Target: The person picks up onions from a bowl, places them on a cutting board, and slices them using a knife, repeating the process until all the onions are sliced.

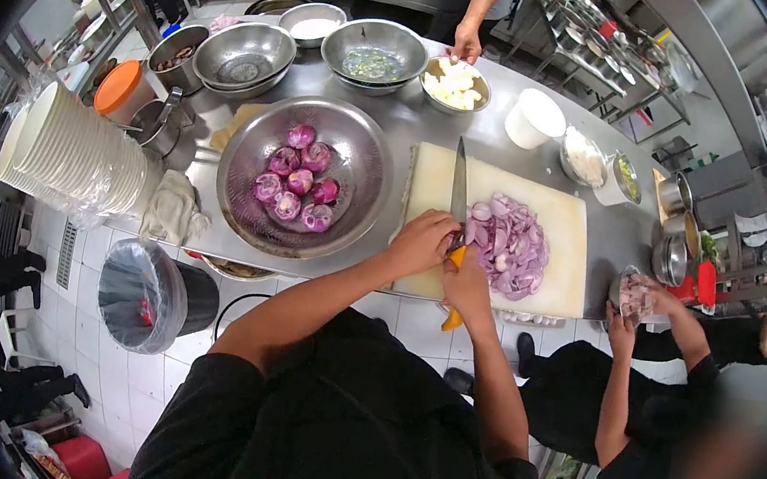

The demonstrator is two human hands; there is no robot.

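Note:
A knife (460,182) with an orange handle points away from me over the left part of a white cutting board (566,213). My right hand (468,282) is closed around its handle, whose end shows below the fingers. At the base of the blade, the fingers of my left hand (428,243) are closed on the knife, touching it just above the handle. A pile of sliced purple onions (508,246) lies on the board, right beside the blade. Left of the board, a large metal bowl (364,157) holds several whole peeled onions (300,181).
Metal bowls (244,58) line the back edge. Another person's hand (465,43) touches a bowl of pale pieces (455,87). At the right, a co-worker (611,398) holds a small bowl. Stacked white containers (81,153) and a cloth (174,206) stand left, above a lined bin (142,297).

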